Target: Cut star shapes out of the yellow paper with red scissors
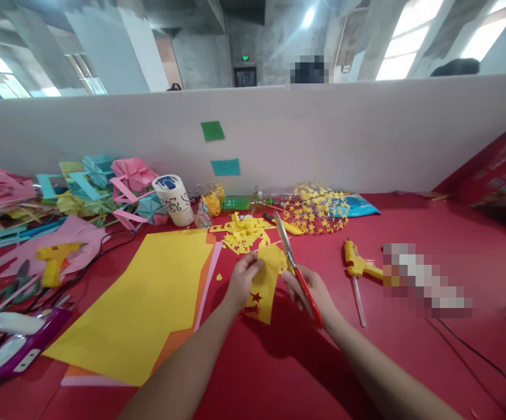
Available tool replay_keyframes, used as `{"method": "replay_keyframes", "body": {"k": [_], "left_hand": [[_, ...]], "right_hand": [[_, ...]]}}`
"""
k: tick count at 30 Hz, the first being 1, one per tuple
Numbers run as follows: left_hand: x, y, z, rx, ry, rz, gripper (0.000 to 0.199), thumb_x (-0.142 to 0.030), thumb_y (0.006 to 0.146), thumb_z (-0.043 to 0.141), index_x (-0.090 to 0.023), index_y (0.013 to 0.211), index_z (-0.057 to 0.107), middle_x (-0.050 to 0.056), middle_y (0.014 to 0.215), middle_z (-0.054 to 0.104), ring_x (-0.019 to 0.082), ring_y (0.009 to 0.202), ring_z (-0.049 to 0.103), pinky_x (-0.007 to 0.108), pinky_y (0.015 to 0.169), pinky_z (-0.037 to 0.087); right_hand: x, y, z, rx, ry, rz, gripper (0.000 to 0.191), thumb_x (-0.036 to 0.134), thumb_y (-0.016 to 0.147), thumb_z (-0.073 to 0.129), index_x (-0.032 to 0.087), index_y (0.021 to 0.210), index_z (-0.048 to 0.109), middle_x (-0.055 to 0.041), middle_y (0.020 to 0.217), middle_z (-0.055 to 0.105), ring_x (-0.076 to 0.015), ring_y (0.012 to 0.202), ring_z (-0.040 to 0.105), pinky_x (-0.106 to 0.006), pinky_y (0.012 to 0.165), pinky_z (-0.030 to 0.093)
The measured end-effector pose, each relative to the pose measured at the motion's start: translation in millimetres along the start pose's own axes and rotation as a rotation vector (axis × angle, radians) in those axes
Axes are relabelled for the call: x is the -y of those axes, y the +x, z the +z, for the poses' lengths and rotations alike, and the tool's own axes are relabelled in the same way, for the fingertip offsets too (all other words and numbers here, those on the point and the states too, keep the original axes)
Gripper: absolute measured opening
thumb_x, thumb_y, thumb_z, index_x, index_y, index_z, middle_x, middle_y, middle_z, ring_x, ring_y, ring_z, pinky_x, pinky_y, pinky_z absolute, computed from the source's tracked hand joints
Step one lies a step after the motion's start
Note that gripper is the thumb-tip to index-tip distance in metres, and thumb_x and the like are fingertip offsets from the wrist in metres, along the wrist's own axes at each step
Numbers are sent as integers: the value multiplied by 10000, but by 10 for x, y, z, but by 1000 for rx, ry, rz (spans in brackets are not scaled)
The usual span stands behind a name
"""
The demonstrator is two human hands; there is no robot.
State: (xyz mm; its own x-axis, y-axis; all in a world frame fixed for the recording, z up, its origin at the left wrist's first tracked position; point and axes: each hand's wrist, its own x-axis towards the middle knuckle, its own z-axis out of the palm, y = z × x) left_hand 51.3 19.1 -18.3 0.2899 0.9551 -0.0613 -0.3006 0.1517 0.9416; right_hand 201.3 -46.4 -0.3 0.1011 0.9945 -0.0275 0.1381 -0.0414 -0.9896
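Observation:
My left hand (243, 279) pinches a small yellow sheet of paper (270, 280), which has star-shaped holes in its lower part. Red-handled scissors (297, 268) are in my right hand (311, 291), their blades pointing up and away along the paper's right edge. Whether the blades touch the paper I cannot tell. Just beyond the paper lies a heap of yellow paper scraps (244, 233), some with star-shaped cuts. To its right is a clear bulging container covered in yellow stars (320, 207).
Large yellow sheets (160, 280) lie over orange and pink ones at left. Glue guns (55, 259) (358, 259) with trailing cords rest on both sides. A purple device (27, 341), a white cup (174, 201), and pink and blue paper shapes (99, 186) stand leftward. A white partition (147, 128) closes the back.

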Motion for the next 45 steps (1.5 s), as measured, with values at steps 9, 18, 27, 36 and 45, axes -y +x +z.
{"method": "replay_keyframes", "body": {"k": [9,18,27,36,45], "left_hand": [[-35,10,-12,-76,58,50,143,-320,813,629,-203,803,548,-33,762,578,127,716,542,226,687,430],[-377,-4,-205,-216,96,210,174,-330,849,593,-202,765,511,-41,698,464,107,641,433,204,596,362],[-372,-116,-167,-224,142,58,248,-390,788,689,-184,829,556,-51,599,495,69,521,439,171,486,343],[-395,-115,-203,-135,39,-33,224,-375,768,721,-169,819,652,-18,608,637,85,509,569,175,497,451],[-397,-113,-206,-78,-65,-48,190,-346,774,724,-170,787,654,-18,626,653,87,530,577,181,524,462]], "right_hand": [[144,28,-273,108,-215,-7,352,478,818,628,225,660,441,56,535,437,-120,461,401,-224,441,304],[300,18,-387,369,-659,1,421,626,878,493,220,766,496,-18,653,559,-192,578,495,-275,534,349],[113,-109,-338,618,-373,47,474,645,920,431,190,787,444,29,717,445,-132,632,373,-234,553,303],[132,-133,-280,610,-228,134,501,662,917,417,196,735,388,45,672,363,-115,595,305,-243,518,256],[154,-126,-244,587,-258,191,502,656,933,397,210,708,344,58,627,332,-96,555,292,-224,474,241]]}}
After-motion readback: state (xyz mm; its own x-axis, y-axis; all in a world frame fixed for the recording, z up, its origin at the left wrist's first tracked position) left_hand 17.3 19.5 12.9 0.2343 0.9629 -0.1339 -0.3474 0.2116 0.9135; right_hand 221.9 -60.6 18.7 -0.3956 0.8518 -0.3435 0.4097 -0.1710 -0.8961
